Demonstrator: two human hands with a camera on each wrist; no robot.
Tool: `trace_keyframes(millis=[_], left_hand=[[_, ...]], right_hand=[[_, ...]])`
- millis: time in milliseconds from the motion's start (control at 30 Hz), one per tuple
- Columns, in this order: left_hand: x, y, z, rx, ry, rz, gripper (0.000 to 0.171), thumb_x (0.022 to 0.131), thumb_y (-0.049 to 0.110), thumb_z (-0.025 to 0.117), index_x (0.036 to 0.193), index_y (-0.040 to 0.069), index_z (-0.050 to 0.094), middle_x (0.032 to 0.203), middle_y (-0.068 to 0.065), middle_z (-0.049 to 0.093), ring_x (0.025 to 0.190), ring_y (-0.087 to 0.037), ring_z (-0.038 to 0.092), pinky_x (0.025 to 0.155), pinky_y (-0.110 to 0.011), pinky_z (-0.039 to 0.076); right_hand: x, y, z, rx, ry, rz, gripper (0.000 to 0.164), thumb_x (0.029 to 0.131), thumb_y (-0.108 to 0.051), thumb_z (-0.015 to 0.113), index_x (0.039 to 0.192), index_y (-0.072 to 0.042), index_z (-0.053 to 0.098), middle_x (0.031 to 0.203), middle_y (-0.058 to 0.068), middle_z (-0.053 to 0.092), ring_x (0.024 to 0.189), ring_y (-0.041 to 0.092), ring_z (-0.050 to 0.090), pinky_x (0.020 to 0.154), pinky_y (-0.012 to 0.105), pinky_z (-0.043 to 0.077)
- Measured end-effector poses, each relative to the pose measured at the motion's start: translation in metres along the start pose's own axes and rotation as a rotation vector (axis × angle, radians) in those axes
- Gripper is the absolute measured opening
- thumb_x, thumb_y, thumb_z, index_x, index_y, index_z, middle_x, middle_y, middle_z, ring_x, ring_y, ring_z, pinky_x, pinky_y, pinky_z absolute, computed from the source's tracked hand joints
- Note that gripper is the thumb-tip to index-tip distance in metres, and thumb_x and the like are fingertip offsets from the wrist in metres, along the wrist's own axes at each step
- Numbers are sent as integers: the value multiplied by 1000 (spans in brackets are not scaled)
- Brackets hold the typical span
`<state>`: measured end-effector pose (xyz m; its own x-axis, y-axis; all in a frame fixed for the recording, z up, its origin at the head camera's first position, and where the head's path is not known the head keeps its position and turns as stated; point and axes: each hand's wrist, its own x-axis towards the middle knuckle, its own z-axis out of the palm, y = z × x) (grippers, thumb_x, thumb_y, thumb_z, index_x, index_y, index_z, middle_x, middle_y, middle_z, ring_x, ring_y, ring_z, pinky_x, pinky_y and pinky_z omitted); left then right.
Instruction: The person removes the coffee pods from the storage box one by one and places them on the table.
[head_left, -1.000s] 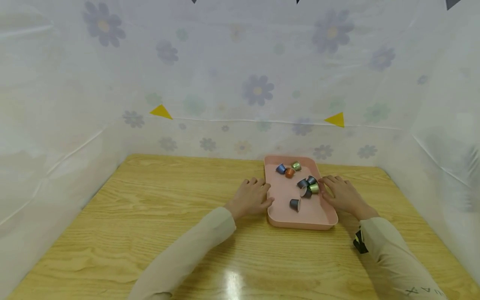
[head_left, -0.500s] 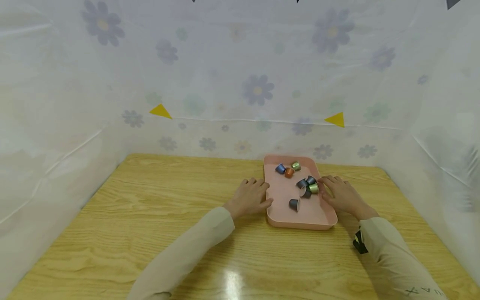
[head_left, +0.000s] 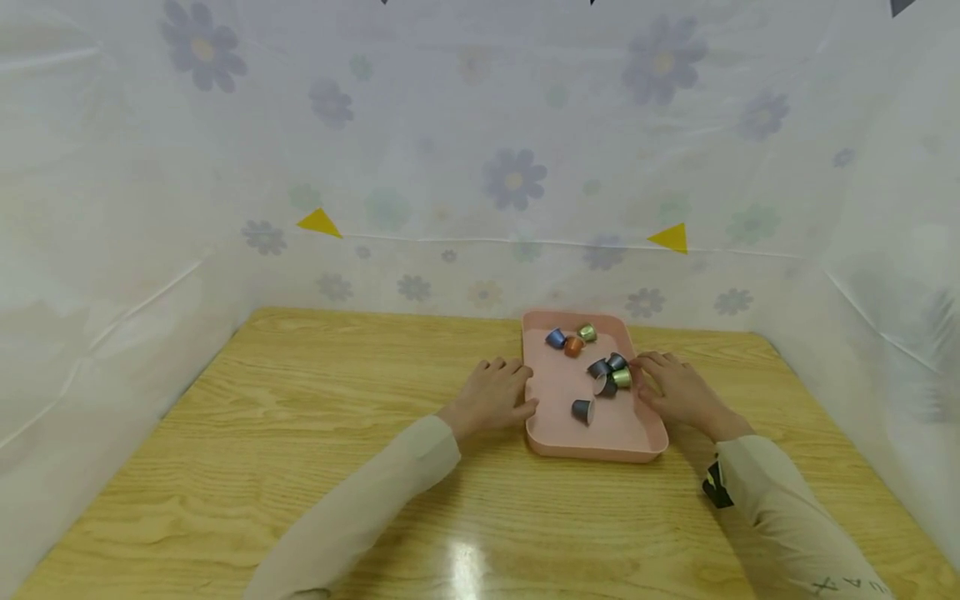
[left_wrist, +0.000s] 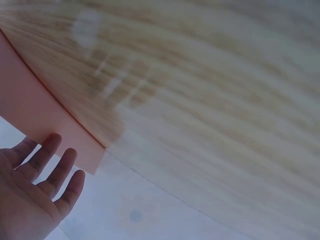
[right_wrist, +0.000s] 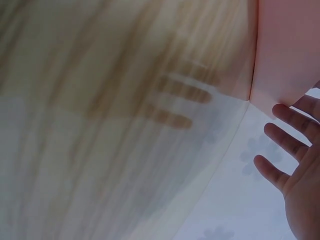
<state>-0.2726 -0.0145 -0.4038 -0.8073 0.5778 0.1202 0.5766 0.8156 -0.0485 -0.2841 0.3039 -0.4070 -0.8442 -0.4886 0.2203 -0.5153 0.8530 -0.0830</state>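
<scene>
In the head view a pink tray (head_left: 581, 452) lies on the table, right of centre, with several coffee capsules inside. A blue capsule (head_left: 556, 338), an orange capsule (head_left: 573, 347) and a green capsule (head_left: 587, 333) lie at its far end. Dark capsules cluster around another green capsule (head_left: 621, 378) by the right wall; a lone dark capsule (head_left: 582, 411) lies nearer. My left hand (head_left: 491, 396) touches the tray's left side, thumb and fingertips at the rim. My right hand (head_left: 678, 392) touches the right side. Both wrist views show fairly straight, spread fingers along the outer walls.
The wooden table (head_left: 337, 375) extends left and in front of the tray. White flowered sheeting (head_left: 450, 150) encloses the back and sides. Two yellow triangles (head_left: 320, 223) mark the back sheet.
The tray has shifted slightly left with the capsules in it, and both hands have moved left along with it. Their hold on its sides looks the same.
</scene>
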Motion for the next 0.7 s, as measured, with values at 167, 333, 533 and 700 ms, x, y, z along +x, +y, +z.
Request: trace_keyframes(millis=[167, 333, 533, 700], left_hand=[[-3, -3, 0, -15, -15, -1, 51, 91, 49, 40, 130, 16, 48, 129, -2, 50, 113, -23, 48, 95, -41, 40], [-8, -7, 0, -22, -22, -3, 50, 91, 48, 41, 130, 17, 48, 128, -2, 51, 113, -23, 49, 95, -41, 40], [-14, -11, -4, -40, -27, -1, 49, 90, 47, 42, 129, 18, 49, 128, -1, 50, 114, -23, 49, 95, -41, 39], [-19, -15, -5, -61, -21, 3, 48, 90, 46, 43, 128, 18, 50, 127, -1, 51, 113, -23, 49, 94, -41, 39]], right_hand=[[1, -4, 0, 27, -9, -7, 41, 86, -17, 54, 124, -2, 51, 127, 20, 48, 114, 43, 44, 83, 63, 38], [2, -8, 2, 26, 7, -30, 40, 87, -19, 54, 123, -3, 52, 126, 18, 49, 113, 40, 44, 82, 62, 38], [4, -14, 3, 43, 18, -49, 39, 87, -19, 54, 122, -2, 53, 126, 19, 50, 113, 38, 45, 83, 62, 39], [5, -17, 5, 48, 18, -64, 39, 87, -22, 55, 122, -3, 53, 125, 18, 50, 111, 38, 46, 80, 61, 41]])
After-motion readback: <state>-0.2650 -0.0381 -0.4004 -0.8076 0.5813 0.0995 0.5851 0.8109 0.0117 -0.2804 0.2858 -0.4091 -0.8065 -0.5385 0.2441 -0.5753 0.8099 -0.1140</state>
